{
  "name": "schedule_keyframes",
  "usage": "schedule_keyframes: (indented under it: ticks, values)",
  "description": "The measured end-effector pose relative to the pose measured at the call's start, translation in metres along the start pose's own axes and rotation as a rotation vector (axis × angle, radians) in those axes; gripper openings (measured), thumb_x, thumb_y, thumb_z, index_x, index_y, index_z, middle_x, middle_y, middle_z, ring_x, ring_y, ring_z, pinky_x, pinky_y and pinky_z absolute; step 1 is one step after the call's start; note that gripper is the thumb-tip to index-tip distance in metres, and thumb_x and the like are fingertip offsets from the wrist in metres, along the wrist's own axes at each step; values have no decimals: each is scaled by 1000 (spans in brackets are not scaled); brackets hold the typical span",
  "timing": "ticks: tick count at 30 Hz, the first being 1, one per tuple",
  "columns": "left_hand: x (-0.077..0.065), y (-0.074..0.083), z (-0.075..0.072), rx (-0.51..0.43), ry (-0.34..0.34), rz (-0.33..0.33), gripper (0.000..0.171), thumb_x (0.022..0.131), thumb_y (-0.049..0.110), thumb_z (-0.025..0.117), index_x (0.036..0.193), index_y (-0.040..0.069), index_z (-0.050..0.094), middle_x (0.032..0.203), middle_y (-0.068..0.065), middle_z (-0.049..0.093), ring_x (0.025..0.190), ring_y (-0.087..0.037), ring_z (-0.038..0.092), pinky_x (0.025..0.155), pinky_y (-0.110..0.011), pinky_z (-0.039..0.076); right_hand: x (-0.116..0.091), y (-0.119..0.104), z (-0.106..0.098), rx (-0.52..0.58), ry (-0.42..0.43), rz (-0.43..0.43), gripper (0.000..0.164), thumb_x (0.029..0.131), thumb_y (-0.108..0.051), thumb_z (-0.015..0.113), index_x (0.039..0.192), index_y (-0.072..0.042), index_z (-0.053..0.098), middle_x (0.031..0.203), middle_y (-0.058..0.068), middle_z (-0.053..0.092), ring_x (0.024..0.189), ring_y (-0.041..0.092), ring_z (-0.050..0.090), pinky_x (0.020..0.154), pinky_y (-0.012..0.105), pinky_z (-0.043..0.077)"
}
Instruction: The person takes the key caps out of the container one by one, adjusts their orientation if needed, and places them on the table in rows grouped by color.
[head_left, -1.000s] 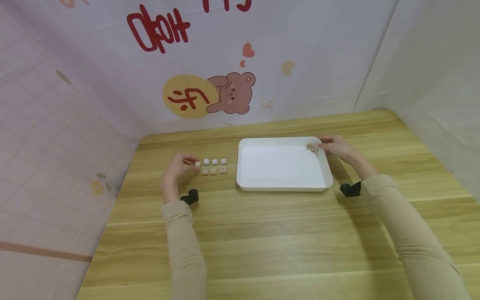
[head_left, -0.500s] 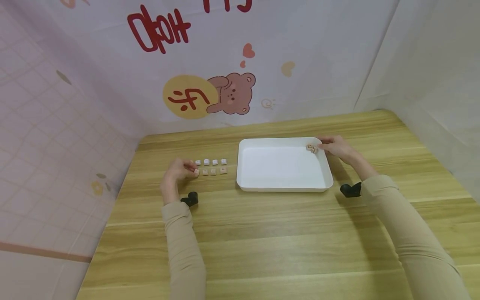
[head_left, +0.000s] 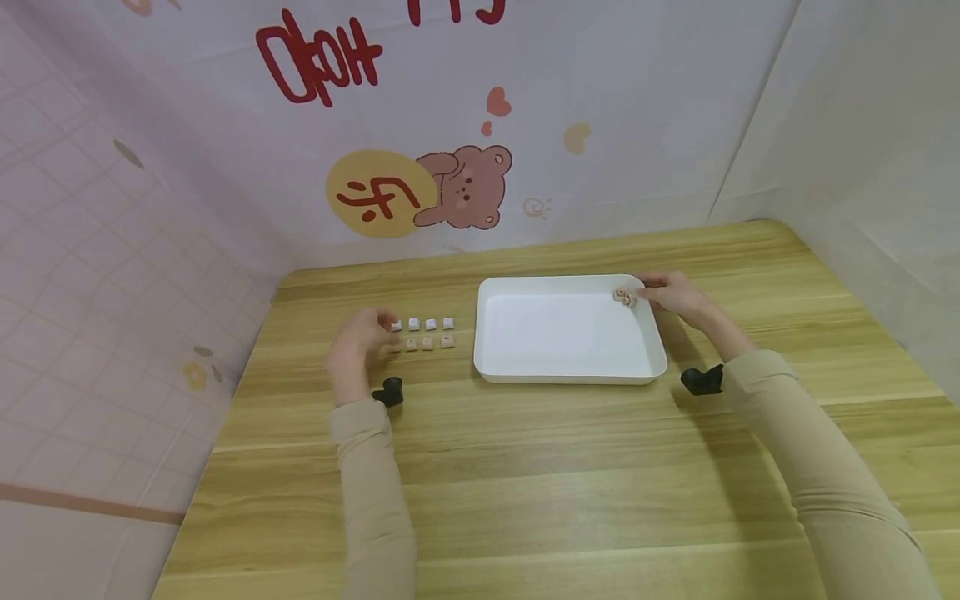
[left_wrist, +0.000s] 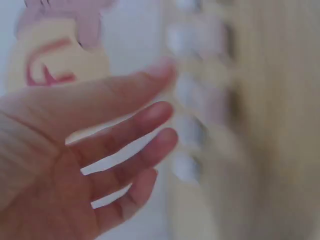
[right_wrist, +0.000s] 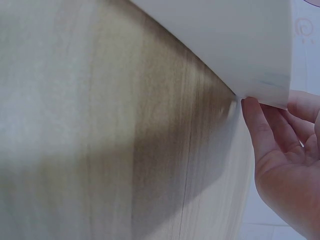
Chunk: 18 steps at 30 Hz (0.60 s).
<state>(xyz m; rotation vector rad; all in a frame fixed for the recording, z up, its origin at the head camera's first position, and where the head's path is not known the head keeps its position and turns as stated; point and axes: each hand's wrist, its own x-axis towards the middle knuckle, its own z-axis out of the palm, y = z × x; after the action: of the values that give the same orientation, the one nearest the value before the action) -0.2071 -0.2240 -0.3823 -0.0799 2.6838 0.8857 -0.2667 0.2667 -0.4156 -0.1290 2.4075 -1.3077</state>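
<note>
My left hand (head_left: 356, 340) hovers at the left end of two short rows of small keycaps, partly hiding the end ones. White keycaps (head_left: 415, 324) form the far row, pale pinkish-beige keycaps (head_left: 427, 342) the near one. In the left wrist view the hand's fingers (left_wrist: 155, 115) are loosely extended with nothing between them; the keycaps (left_wrist: 187, 167) behind are blurred. My right hand (head_left: 675, 300) grips the far right corner of a white tray (head_left: 558, 342), thumb at the rim. The right wrist view shows fingertips (right_wrist: 250, 102) under the tray's corner (right_wrist: 250, 55).
A few small tan pieces (head_left: 624, 296) lie in the tray's far right corner. Black wrist mounts (head_left: 702, 381) show at both wrists. Behind the wooden table (head_left: 555, 483) hangs a white backdrop (head_left: 630, 192) with a printed bear; a patterned cloth stands at the left.
The left hand was at a white keycap in the far row, then at a beige one in the near row; now its fingers have come off and lifted slightly. The right hand and tray stay put.
</note>
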Motion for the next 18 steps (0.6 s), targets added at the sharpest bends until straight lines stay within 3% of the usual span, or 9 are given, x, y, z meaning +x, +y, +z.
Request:
schedule_keyframes:
  ticks: [2, 4, 6, 9, 13, 18]
  values:
    - [2, 24, 2, 32, 56, 76, 40, 91, 13, 61, 129, 1, 55, 127, -19, 57, 117, -33, 53, 100, -46, 45, 0, 1, -1, -1, 3, 5, 53, 101, -19, 44, 148, 1, 27, 150, 28, 30, 136, 43, 35, 110, 55, 33]
    - [8, 52, 10, 59, 120, 198, 36, 92, 12, 58, 126, 0, 57, 123, -19, 61, 114, -32, 57, 97, -44, 48, 1, 1, -2, -7, 5, 5, 53, 101, -19, 44, 148, 0, 27, 150, 29, 30, 136, 43, 34, 110, 56, 33]
    - [18, 83, 22, 60, 143, 313, 33, 93, 12, 58, 124, -1, 59, 119, -18, 64, 111, -30, 60, 96, -41, 49, 1, 2, -2, -10, 6, 8, 53, 101, -19, 44, 148, 0, 27, 150, 28, 30, 135, 43, 34, 110, 57, 32]
    - [36, 129, 48, 13, 65, 448, 33, 95, 15, 56, 125, 0, 59, 118, -15, 65, 111, -26, 60, 97, -36, 49, 2, 2, -2, -10, -2, 6, 54, 101, -19, 44, 148, 1, 26, 149, 30, 30, 135, 44, 34, 110, 57, 32]
    - [61, 180, 89, -41, -76, 544, 36, 97, 19, 55, 129, 4, 57, 120, -11, 65, 113, -20, 60, 97, -28, 48, 3, 3, -2, 2, -6, 6, 54, 101, -19, 43, 148, 2, 26, 149, 30, 30, 134, 43, 36, 110, 56, 33]
    - [86, 218, 136, -37, -158, 628, 33, 96, 15, 55, 127, 4, 59, 118, -10, 67, 109, -18, 62, 91, -20, 49, 2, 2, -1, 10, -3, -4, 53, 101, -19, 44, 147, 1, 28, 149, 28, 32, 134, 41, 38, 110, 55, 34]
